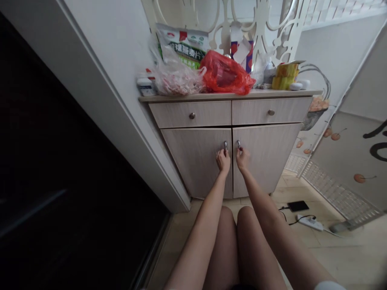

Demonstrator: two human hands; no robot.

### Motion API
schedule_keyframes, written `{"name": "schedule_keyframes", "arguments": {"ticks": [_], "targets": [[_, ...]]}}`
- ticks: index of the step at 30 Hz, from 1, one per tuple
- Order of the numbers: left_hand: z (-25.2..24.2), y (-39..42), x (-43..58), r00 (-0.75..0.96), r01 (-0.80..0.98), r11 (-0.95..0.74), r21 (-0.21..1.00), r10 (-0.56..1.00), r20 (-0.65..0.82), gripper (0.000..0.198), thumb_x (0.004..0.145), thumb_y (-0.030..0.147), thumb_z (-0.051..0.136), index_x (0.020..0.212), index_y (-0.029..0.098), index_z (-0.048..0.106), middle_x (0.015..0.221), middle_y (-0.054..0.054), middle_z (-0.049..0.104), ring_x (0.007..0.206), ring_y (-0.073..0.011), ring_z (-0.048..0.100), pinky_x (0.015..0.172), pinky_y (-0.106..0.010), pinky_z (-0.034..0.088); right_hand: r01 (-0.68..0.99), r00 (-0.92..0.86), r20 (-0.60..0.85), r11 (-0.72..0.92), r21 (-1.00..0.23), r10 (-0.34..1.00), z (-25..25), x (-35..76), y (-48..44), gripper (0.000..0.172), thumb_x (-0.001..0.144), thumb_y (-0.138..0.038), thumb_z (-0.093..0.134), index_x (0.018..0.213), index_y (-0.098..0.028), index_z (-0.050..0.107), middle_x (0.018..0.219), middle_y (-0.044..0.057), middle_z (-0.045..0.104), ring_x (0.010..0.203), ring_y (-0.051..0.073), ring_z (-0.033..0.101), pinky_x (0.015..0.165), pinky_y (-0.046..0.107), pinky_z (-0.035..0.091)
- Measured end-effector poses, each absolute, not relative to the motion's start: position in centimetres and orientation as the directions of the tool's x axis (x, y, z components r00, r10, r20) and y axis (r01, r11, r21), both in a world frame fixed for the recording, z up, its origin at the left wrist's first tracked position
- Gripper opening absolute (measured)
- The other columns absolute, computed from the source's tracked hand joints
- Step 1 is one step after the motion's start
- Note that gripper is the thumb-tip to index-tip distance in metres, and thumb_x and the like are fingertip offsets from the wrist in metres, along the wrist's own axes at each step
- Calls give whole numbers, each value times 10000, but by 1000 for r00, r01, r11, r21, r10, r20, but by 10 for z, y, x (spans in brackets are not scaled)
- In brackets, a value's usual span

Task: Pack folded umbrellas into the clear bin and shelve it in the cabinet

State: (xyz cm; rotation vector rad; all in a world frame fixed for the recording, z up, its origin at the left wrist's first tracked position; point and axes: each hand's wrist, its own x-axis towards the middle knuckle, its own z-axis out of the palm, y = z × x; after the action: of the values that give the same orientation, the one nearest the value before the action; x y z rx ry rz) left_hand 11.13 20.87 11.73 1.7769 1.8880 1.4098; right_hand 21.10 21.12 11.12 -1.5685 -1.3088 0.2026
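Note:
A light wood-grain cabinet (190,161) stands before me, with two doors below two drawers. My left hand (223,160) is closed on the metal handle (225,144) of the left door (193,153). On the right door (263,149), the matching handle (238,143) is pinched by the fingers of my right hand (242,158). The doors meet near the middle, with a narrow dark gap along their top edges. Both drawers, each with a round knob (192,116), are closed.
Atop the cabinet lie a red plastic bag (225,74), a clear bag (181,78), a green-and-white food packet (189,46) and yellow tape rolls (284,76). A power strip (310,222) and a phone-like device (298,206) lie on the floor at right. A white wall edge (127,108) borders the left.

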Motion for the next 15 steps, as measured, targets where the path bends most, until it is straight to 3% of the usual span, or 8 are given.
{"name": "schedule_keyframes", "arguments": {"ticks": [9, 15], "targets": [[99, 130, 73, -258, 724, -281, 630, 736, 626, 235, 941, 283, 482, 943, 172, 688, 945, -158, 715, 960, -264, 630, 895, -374, 457, 632, 374, 506, 186, -752, 777, 100, 243, 129, 365, 957, -384, 418, 1078, -150, 671, 1089, 159, 704, 1015, 253, 622, 914, 347, 425], [90, 74, 25, -296, 750, -303, 588, 641, 708, 260, 934, 355, 488, 917, 188, 686, 906, -147, 716, 901, -263, 640, 860, -386, 484, 640, 394, 578, 238, -730, 715, 89, 281, 71, 493, 934, -511, 397, 1013, -123, 691, 952, 167, 700, 830, 246, 618, 788, 345, 444]]}}
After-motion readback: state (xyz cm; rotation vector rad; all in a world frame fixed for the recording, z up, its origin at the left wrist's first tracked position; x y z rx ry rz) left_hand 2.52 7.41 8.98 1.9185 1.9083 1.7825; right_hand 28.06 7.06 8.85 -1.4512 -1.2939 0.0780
